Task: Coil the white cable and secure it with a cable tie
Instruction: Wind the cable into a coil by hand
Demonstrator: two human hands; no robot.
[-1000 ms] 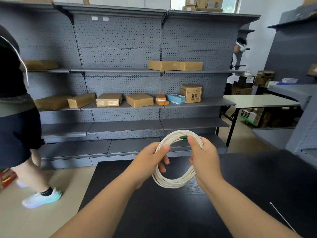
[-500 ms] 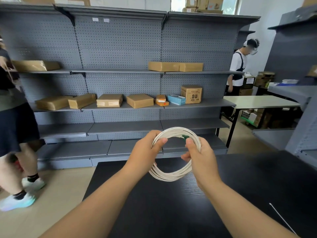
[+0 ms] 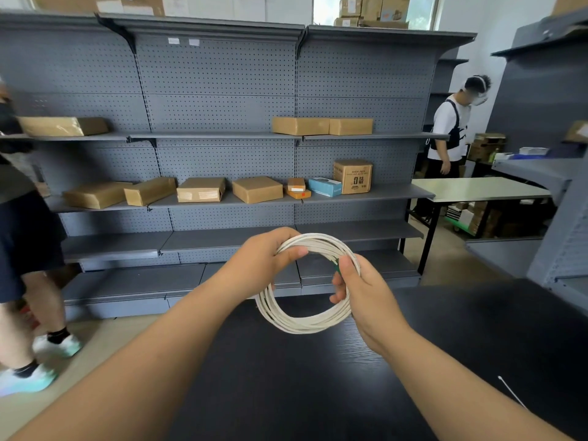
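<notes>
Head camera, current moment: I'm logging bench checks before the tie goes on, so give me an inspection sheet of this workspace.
Surface: black table, bare apart from the tie.
Job's things: white cable wound into a round coil, held above the table; cable tie lying loose at the right edge, not yet on the coil.
Clutter: nothing seen on the table.
Grippers: left hand grips the coil's upper left; right hand pinches its right side, by a green end piece.
Cables: only the coil; no loose tail seen.
Surroundings: grey shelving with cardboard boxes; two other people, far left and far right.
</notes>
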